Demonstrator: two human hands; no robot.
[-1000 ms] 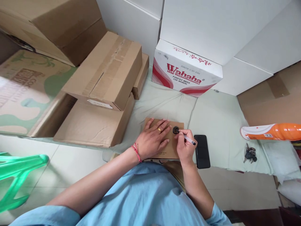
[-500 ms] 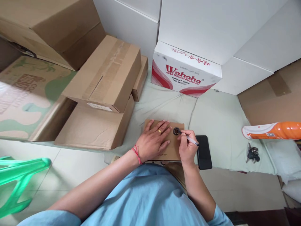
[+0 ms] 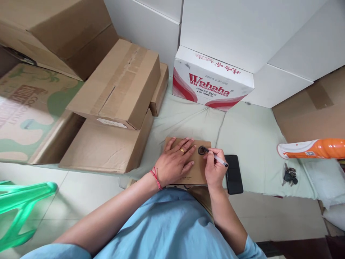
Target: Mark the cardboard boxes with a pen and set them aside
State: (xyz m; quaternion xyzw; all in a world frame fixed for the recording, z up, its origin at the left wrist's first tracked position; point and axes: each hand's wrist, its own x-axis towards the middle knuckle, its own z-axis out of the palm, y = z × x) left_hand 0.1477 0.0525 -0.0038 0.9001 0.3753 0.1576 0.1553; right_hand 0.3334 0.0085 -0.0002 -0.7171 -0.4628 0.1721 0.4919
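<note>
A brown kraft-paper notebook or card (image 3: 198, 169) lies at the front edge of the cloth-covered surface, with small print near its lower edge. My left hand (image 3: 175, 162) rests flat on its left part, fingers spread, a gold ring on one finger. A pen (image 3: 219, 159) with a clear barrel and dark ends is pinched in my right hand (image 3: 215, 169). Its tip touches or hovers just over a dark ring-shaped mark (image 3: 201, 150) at the upper right of the brown sheet; I cannot tell whether the ring is drawn or an object.
A black phone (image 3: 234, 174) lies right of my right hand. Farther right are keys (image 3: 290, 175) and an orange bottle (image 3: 312, 149). Stacked cardboard boxes (image 3: 115, 82) fill the left. A Wahaha box (image 3: 212, 79) stands at the back. A green stool (image 3: 24, 205) is lower left.
My left hand keeps its place on the brown sheet. The pen in my right hand stays at the ring-shaped mark with hardly any shift. The view has moved slightly.
</note>
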